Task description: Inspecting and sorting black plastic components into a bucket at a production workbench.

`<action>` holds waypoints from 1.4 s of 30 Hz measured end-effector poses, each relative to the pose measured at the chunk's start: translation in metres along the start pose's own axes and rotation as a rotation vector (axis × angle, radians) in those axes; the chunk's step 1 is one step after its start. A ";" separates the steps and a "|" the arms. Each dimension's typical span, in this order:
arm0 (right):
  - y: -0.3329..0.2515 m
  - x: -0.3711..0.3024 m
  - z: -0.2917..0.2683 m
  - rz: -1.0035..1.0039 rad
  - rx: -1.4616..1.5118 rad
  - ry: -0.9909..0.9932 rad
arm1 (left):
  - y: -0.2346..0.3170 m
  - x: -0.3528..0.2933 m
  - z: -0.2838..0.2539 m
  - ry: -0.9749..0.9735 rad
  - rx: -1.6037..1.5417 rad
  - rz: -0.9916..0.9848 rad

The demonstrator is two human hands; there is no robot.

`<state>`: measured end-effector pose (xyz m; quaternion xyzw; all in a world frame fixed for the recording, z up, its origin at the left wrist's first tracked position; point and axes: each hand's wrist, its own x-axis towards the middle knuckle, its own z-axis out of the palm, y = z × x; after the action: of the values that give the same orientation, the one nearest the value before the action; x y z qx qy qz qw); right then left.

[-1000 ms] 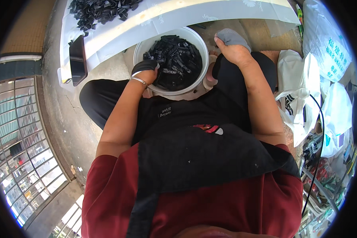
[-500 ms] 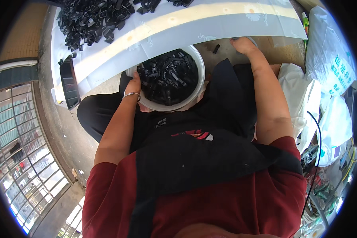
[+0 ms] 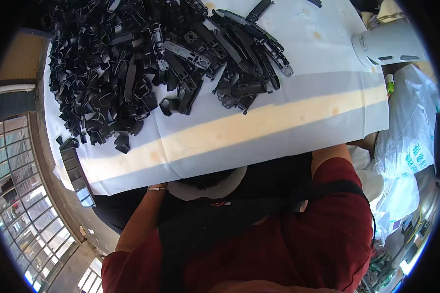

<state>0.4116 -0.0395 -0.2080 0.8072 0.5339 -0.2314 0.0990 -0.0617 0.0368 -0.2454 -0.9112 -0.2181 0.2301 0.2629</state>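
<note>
My left hand (image 3: 162,185) reaches under the near edge of the covered table at the rim of a round white bucket (image 3: 232,188). Only the wrist with a metal bracelet and a sliver of the hand show; its fingers are hidden. Dark contents of the bucket are barely visible below the table edge. The tabletop covers my right hand completely, leaving part of that forearm in view. On the table, beyond both arms, lie a heap of small black bent plastic pieces (image 3: 98,83) and a pile of long black plastic parts (image 3: 239,49).
A white cloth (image 3: 259,132) covers the table. A dark phone-like slab (image 3: 78,176) lies at its left corner. Far right rests a white cylindrical container (image 3: 391,43). Full plastic bags (image 3: 406,122) stand beside the table's right end, and a barred window (image 3: 27,195) is at left.
My view has risen toward the table, showing more of the black piles. The table edge now hides most of the bucket, nearly all my left hand and all my right hand.
</note>
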 end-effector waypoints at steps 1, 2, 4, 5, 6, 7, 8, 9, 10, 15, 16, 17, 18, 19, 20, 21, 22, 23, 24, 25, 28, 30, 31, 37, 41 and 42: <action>-0.001 0.016 0.000 -0.021 0.002 0.002 | 0.002 0.002 -0.003 0.000 -0.045 -0.018; -0.004 0.035 0.001 -0.053 0.004 0.008 | 0.005 -0.004 -0.004 -0.006 -0.088 -0.046; -0.011 0.070 0.002 -0.121 0.014 0.020 | 0.007 -0.035 -0.005 -0.015 -0.164 -0.105; -0.018 0.086 0.004 -0.163 0.021 0.024 | 0.011 -0.039 -0.010 -0.025 -0.199 -0.140; -0.026 0.099 0.008 -0.200 0.031 0.027 | 0.011 -0.033 -0.012 -0.031 -0.232 -0.171; -0.034 0.111 0.010 -0.236 0.042 0.031 | 0.012 -0.031 -0.013 -0.035 -0.264 -0.201; -0.041 0.122 0.014 -0.267 0.054 0.035 | 0.008 -0.037 -0.011 -0.034 -0.295 -0.229; -0.047 0.131 0.015 -0.292 0.066 0.042 | 0.012 -0.041 -0.014 -0.027 -0.325 -0.254; -0.052 0.138 0.017 -0.314 0.078 0.049 | 0.013 -0.045 -0.015 -0.016 -0.356 -0.276; -0.068 0.137 0.032 -0.363 0.137 0.043 | 0.014 -0.022 -0.021 0.047 -0.541 -0.332; -0.068 0.131 0.035 -0.360 0.145 0.037 | 0.019 -0.024 -0.024 0.065 -0.587 -0.334; -0.070 0.122 0.039 -0.357 0.151 0.029 | 0.018 -0.025 -0.024 0.082 -0.636 -0.336; -0.070 0.109 0.041 -0.352 0.153 0.018 | 0.017 -0.019 -0.025 0.098 -0.689 -0.340; -0.070 0.094 0.043 -0.348 0.151 0.007 | 0.012 -0.012 -0.021 0.116 -0.746 -0.345; -0.070 0.078 0.044 -0.340 0.148 -0.002 | 0.007 0.002 -0.019 0.137 -0.803 -0.349; -0.070 0.059 0.045 -0.328 0.143 -0.010 | 0.001 0.007 -0.014 0.162 -0.863 -0.349; -0.069 0.039 0.045 -0.313 0.140 -0.016 | -0.005 0.010 -0.012 0.188 -0.922 -0.348; -0.071 0.021 0.042 -0.299 0.132 -0.011 | -0.008 0.018 -0.009 0.226 -0.977 -0.349; -0.066 0.005 0.039 -0.272 0.123 -0.001 | -0.009 0.019 -0.025 0.271 -1.036 -0.338; -0.062 -0.013 0.036 -0.243 0.114 0.012 | -0.014 0.026 -0.043 0.236 -0.950 -0.321; -0.061 -0.064 0.023 -0.189 0.088 0.080 | -0.008 0.024 -0.076 0.496 -0.715 -0.176; -0.066 -0.095 0.008 -0.169 0.065 0.143 | 0.010 0.022 -0.065 0.147 -0.908 -0.160; -0.070 -0.108 -0.001 -0.161 0.053 0.180 | 0.017 0.025 -0.065 0.036 -1.005 -0.168; -0.140 -0.173 -0.005 -0.336 0.333 0.217 | 0.044 0.028 -0.110 -0.571 -1.176 0.173; -0.167 -0.202 -0.010 -0.401 0.148 0.210 | 0.023 0.004 -0.137 -0.090 -1.103 0.185; -0.177 -0.215 -0.023 -0.372 0.037 0.214 | 0.019 -0.001 -0.133 0.075 -1.041 0.194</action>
<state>0.1880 -0.1327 -0.0691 0.7164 0.6768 -0.1683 -0.0174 0.0131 -0.0285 -0.1556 -0.9448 -0.2088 0.0817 -0.2388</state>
